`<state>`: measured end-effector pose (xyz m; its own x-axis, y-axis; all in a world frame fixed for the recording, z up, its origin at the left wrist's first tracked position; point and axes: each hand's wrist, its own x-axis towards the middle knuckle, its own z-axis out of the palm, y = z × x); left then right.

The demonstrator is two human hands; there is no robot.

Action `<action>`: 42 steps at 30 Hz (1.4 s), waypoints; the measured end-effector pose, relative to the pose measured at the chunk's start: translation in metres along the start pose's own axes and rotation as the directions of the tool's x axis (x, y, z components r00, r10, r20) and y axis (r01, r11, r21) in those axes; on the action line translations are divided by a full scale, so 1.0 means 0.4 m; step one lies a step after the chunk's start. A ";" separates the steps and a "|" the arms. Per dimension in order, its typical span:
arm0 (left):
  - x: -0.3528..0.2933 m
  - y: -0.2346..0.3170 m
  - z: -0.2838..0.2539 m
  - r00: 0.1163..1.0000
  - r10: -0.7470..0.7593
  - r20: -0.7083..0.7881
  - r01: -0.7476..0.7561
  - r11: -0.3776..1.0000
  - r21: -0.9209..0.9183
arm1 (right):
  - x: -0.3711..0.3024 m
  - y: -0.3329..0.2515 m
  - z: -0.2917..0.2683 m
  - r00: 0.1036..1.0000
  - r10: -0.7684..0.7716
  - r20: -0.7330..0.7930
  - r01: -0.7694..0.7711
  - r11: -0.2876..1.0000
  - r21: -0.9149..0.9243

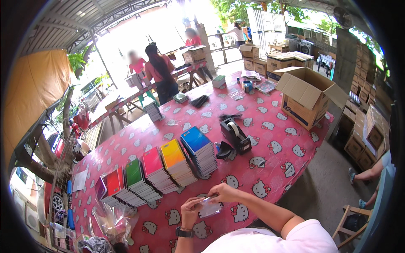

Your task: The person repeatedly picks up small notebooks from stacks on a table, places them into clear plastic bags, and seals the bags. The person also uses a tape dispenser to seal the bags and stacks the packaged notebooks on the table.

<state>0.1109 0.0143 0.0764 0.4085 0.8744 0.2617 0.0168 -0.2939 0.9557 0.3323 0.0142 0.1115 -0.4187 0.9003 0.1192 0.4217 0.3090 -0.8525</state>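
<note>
- While I've got both hands busy over the near edge of the counter, a clear plastic sleeve hangs between them, near middle; can't tell if it's empty.
- Left grip is pinched on its left side, right grip on its far edge. Two-point hold, I'd guess, because film that floppy folds up otherwise.
- Just beyond, spiral notebook stacks run in a slanted row, top covers purple at left through to blue at right. Looks like they're split by cover so each pile is easy to grab.
- Tape dispenser is right of the blue pile, probably parked there for reach.
- Loose clear plastic is heaped near left, seemingly out of the way.
- Open carton sits far right, flaps spread, presumably for access lol.
</note>
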 end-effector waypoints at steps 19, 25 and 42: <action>0.017 0.062 -0.002 0.998 0.016 0.069 -0.021 0.997 0.068 | -0.038 0.032 0.040 0.988 -0.152 -0.030 0.153 0.988 0.016; -0.044 0.123 0.006 0.972 0.210 0.108 -0.235 0.831 0.504 | -0.099 -0.011 0.061 0.935 -0.353 -0.018 0.339 0.909 -0.242; -0.058 0.031 0.073 0.931 0.113 -0.348 -0.028 0.971 0.239 | -0.066 -0.075 0.130 0.855 0.028 -0.518 0.028 0.995 0.101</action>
<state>0.1282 -0.0208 0.0784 0.0645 0.9150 0.3983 0.2232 -0.4023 0.8879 0.2889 -0.0347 0.1077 0.0708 0.9371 0.3419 0.3266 0.3021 -0.8956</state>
